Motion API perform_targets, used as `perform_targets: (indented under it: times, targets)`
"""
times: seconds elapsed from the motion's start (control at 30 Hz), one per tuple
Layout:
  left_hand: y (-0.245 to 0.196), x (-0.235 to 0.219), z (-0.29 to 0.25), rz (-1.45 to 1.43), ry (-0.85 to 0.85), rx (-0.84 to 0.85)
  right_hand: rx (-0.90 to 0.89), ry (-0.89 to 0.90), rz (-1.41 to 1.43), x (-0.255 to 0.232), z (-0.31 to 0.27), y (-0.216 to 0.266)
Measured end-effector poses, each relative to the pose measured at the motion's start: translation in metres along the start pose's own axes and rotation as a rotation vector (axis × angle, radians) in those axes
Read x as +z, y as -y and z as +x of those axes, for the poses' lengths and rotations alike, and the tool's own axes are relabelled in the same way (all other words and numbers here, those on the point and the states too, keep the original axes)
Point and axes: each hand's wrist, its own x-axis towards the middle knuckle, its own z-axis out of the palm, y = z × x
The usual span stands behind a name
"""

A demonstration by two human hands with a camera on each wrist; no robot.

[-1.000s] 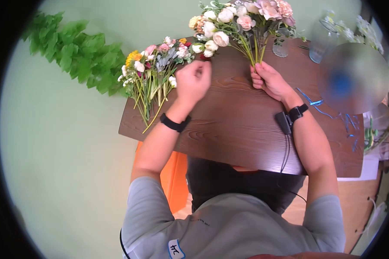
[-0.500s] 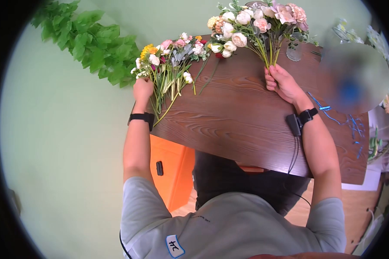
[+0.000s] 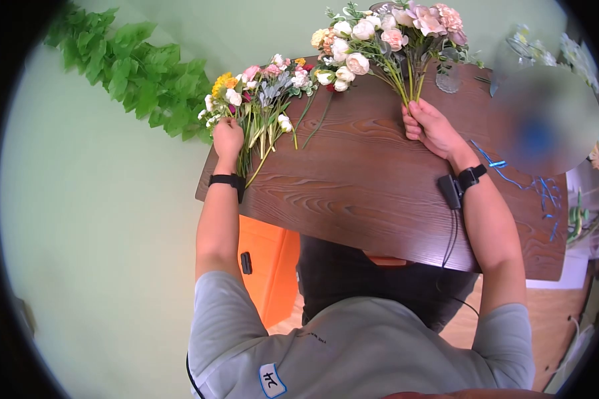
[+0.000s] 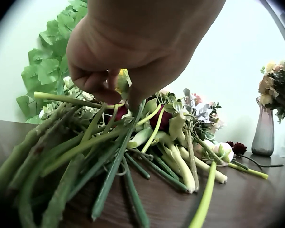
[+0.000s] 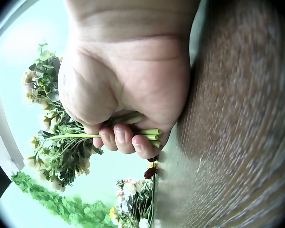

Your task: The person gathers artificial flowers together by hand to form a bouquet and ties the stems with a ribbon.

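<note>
My right hand (image 3: 432, 126) grips the gathered green stems (image 5: 154, 135) of a bouquet (image 3: 393, 40) of white, peach and pink flowers, its heads pointing away from me. The cut ends poke out below the curled fingers in the right wrist view. At the table's left, my left hand (image 3: 227, 138) reaches into a loose pile of flowers (image 3: 266, 90) with yellow, white, pink and red heads. Seen from the left wrist, its thumb and fingers pinch at a yellow-green flower stem (image 4: 61, 99) above the other stems; the fingertips are partly hidden.
The brown wooden table (image 3: 353, 173) has blue ribbon scraps (image 3: 542, 193) on its right side. A clear glass (image 3: 448, 80) stands behind the bouquet. Leafy green garland (image 3: 133, 73) hangs at the back left. An orange box (image 3: 269, 266) sits below the table's front edge.
My left hand has moved left from near the table's middle to the loose flower pile, and its fingers now work among the stems. The right hand still holds the bouquet in about the same place.
</note>
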Motion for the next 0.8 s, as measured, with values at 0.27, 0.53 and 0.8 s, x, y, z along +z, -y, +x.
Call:
perform_targets:
  times: [0.27,0.53,0.8]
  targets:
    - [-0.003,-0.003,0.004,-0.028,0.166,-0.030,-0.004,0.005,0.000,-0.001,0.000,0.000]
    - [-0.035,-0.019,-0.003,-0.265,-0.102,0.002,0.003,-0.018,-0.023,0.001,0.000,0.001]
    - [-0.090,-0.047,-0.008,-0.479,-0.220,0.183,-0.028,-0.012,-0.010,-0.003,0.000,0.000]
